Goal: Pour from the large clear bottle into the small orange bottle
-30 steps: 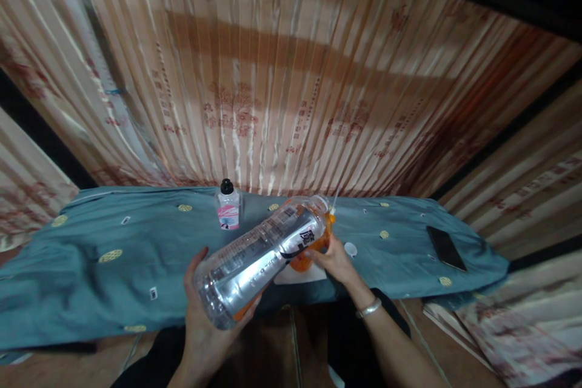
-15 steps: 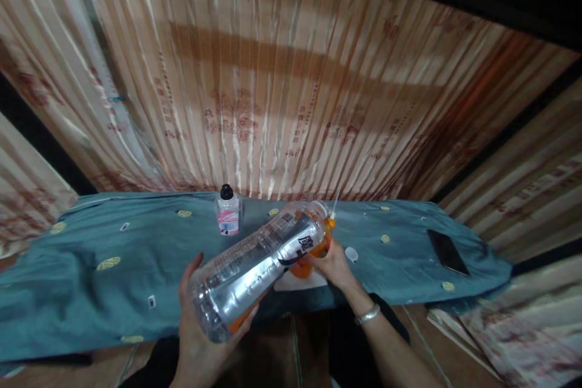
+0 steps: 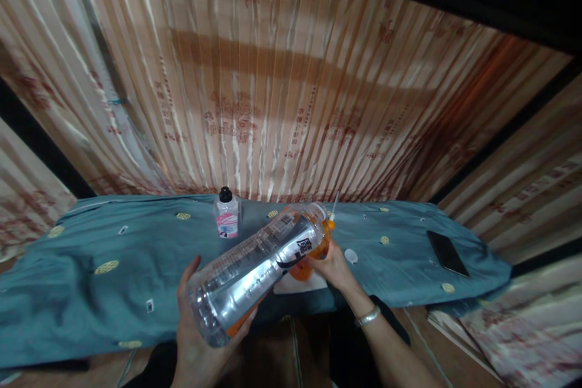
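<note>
A large clear plastic bottle [image 3: 254,276] with a silver label lies tilted across the middle, its neck pointing up and right. My left hand [image 3: 200,327] is wrapped round its base. My right hand [image 3: 331,264] is closed round an orange see-through bottle [image 3: 302,270], partly hidden behind the clear one. Close to the clear bottle's neck, a small orange piece with a thin white tube [image 3: 335,203] sticks up from the orange bottle. Whether liquid passes between the two bottles I cannot tell. Beneath the orange bottle lies a white sheet [image 3: 300,284].
On the teal patterned cloth [image 3: 150,273] stands a small clear bottle [image 3: 227,218] with a black cap and pink label. A white disc [image 3: 350,256] lies right of my right hand, and a dark phone [image 3: 448,253] farther right. Pleated curtains [image 3: 273,103] hang behind.
The clear bottle's base has dipped very slightly in view with my left hand. My right hand keeps its hold on the orange bottle.
</note>
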`<action>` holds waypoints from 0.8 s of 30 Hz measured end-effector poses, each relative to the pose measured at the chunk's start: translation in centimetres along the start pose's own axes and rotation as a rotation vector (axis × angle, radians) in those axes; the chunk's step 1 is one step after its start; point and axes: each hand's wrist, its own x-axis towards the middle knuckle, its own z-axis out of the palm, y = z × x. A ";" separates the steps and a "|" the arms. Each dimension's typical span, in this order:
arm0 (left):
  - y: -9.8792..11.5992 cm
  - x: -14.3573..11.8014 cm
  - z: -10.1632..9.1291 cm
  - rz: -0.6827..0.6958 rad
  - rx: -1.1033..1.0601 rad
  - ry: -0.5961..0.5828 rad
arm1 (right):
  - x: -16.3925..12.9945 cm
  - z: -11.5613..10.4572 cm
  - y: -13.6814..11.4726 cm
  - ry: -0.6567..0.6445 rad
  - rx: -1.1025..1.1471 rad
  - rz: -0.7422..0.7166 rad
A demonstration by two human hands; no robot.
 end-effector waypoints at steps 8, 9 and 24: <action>-0.7 0.3 0.2 0.027 0.002 0.031 | 0.0 0.0 -0.7 -0.044 0.076 0.029; -0.9 0.3 0.3 0.014 0.003 0.047 | 0.0 0.0 -0.8 -0.050 0.086 0.033; 0.6 0.2 0.1 0.017 -0.128 -0.055 | -0.2 0.1 0.2 -0.045 0.145 0.064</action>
